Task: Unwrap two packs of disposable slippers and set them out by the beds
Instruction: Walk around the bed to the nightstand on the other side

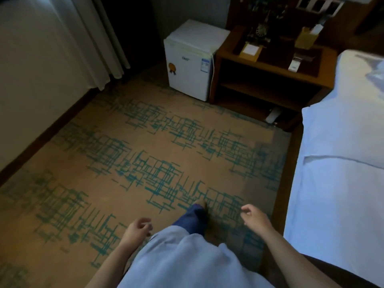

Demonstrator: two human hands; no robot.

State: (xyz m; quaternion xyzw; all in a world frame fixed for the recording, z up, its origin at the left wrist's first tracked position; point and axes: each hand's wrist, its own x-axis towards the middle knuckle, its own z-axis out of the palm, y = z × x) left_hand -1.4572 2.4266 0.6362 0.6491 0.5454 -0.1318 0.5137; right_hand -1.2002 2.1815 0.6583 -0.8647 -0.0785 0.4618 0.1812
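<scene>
Standing on tan carpet with teal line patterns (145,152), a person has both grips empty: left hand (138,228) and right hand (256,218) hang loosely curled. Just right lies the white-sheeted bed (340,163). Farther off stand a brown wooden nightstand (270,80), a small white fridge (190,65) and pale curtains (83,38). Slipper packs cannot be made out.

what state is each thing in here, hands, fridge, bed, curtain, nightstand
left hand: fingers loosely curled, holding nothing
right hand: fingers loosely curled, holding nothing
mini fridge: door closed, standing on the carpet beside the nightstand
nightstand: open-fronted, small items on top
bed: made, white sheet smooth
curtain: hanging down to the floor
slipper packs: none clearly in view
</scene>
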